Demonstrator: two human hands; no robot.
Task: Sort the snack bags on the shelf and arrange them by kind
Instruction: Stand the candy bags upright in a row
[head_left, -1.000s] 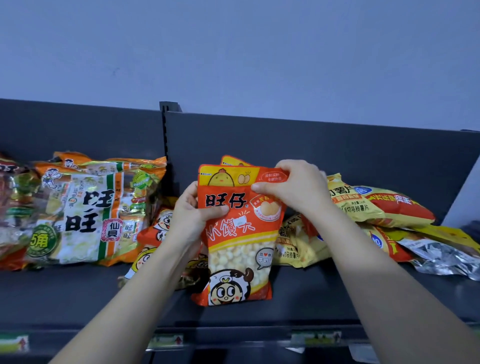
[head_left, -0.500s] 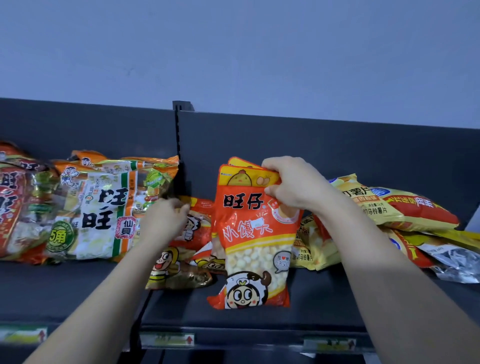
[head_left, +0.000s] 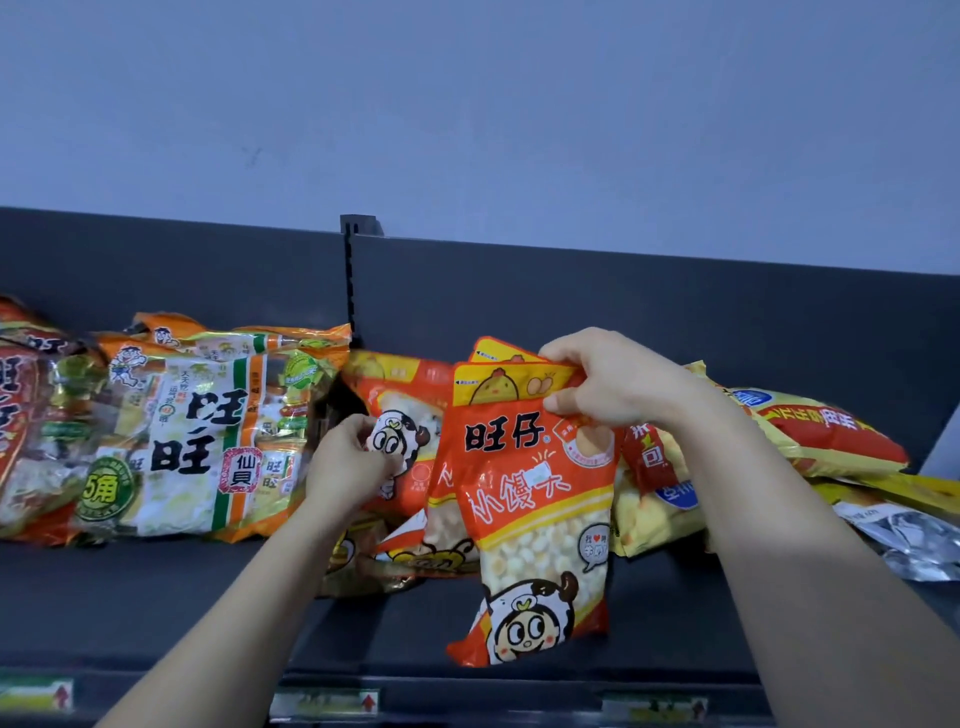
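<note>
My right hand (head_left: 618, 382) grips the top edges of two upright orange bags of small white balls; the front bag (head_left: 530, 514) stands on the dark shelf (head_left: 156, 597) and the other shows just behind its top. My left hand (head_left: 353, 462) holds the lower end of another orange bag with a cartoon face (head_left: 410, 415), lifted to the left of them. More orange bags (head_left: 415, 556) lie flat beneath. Large rice-cracker packs (head_left: 208, 441) fill the shelf's left part. Yellow-and-red chip bags (head_left: 831, 441) lie at the right.
A silver foil bag (head_left: 914, 540) lies at the far right. A slotted upright (head_left: 350, 280) divides the dark back panel. Price tags (head_left: 327, 701) line the shelf's front rail. The pale wall rises above.
My left hand left the front orange bag, reached left and picked up another orange bag, which now stands raised. My right hand kept its grip on the bag tops. The view shifted left.
</note>
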